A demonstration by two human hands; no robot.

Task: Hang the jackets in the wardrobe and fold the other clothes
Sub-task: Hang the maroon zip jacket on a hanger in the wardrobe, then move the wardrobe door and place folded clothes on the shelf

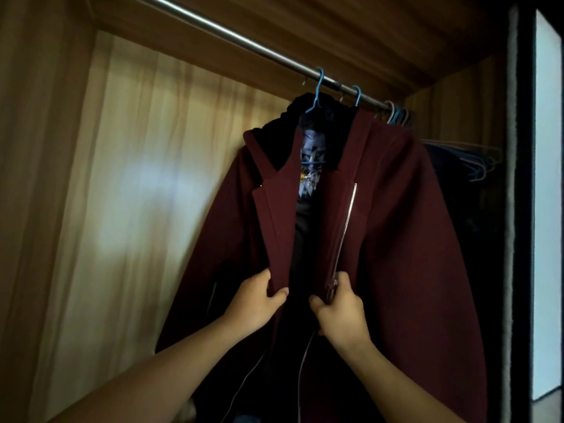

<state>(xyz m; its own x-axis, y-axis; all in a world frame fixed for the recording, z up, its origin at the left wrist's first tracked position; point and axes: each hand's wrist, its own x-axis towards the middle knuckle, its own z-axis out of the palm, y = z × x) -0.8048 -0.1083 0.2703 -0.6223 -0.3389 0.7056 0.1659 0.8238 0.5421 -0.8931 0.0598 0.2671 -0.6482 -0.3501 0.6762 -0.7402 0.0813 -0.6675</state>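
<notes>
A dark red jacket (396,239) with a silver zip hangs on a blue hanger (317,90) from the metal rail (213,29) inside the wooden wardrobe. Its front is open, showing a black lining and a printed label. My left hand (256,303) pinches the lower end of the left lapel. My right hand (338,309) grips the right front edge at the zip's lower end. A second blue hanger hook (356,96) sits just right of the first on the rail.
Several empty blue hangers (476,160) crowd the rail's right end, with dark clothes (464,215) behind the jacket. The wardrobe's left wall (39,178) and back panel (146,193) are bare wood. A dark door frame (522,209) stands at the right.
</notes>
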